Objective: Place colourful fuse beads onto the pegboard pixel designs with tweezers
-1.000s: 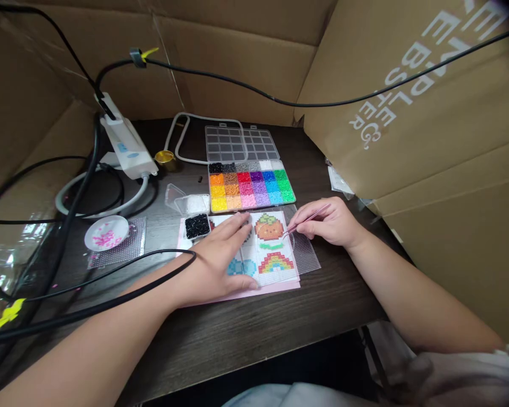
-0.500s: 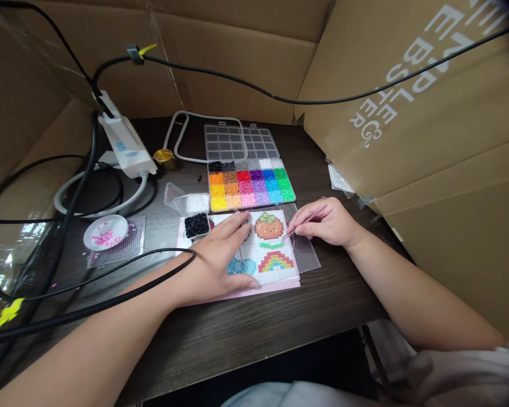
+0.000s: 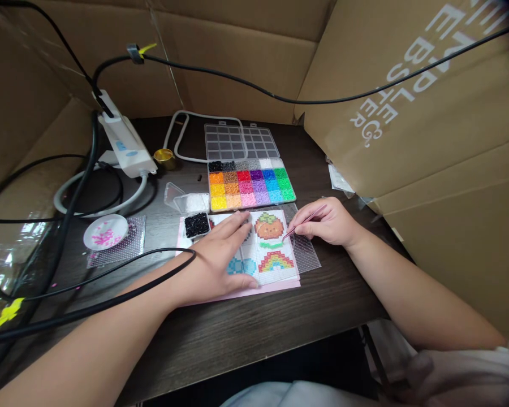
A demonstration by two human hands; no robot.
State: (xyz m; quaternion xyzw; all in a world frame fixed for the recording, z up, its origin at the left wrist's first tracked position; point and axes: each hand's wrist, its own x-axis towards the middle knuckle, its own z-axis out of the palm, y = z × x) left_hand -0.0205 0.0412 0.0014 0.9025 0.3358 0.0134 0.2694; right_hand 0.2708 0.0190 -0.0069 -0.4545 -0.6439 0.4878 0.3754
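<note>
My left hand lies flat, fingers stretched out, on a pattern sheet printed with an orange fruit, a rainbow and a blue shape. My right hand pinches thin metal tweezers, whose tip rests at the sheet's right side beside the orange fruit picture. A clear pegboard sticks out from under the sheet on the right. An open bead box with many coloured compartments lies just beyond the sheet. A small tray of black beads sits by my left fingertips.
A white dish of pink beads rests on another pegboard at the left. A small tub of white beads, a gold cap, a white device with hose and black cables crowd the left. Cardboard walls enclose the dark table.
The tweezers' tip has shifted slightly down and left along the sheet. My left hand has stayed flat on the sheet.
</note>
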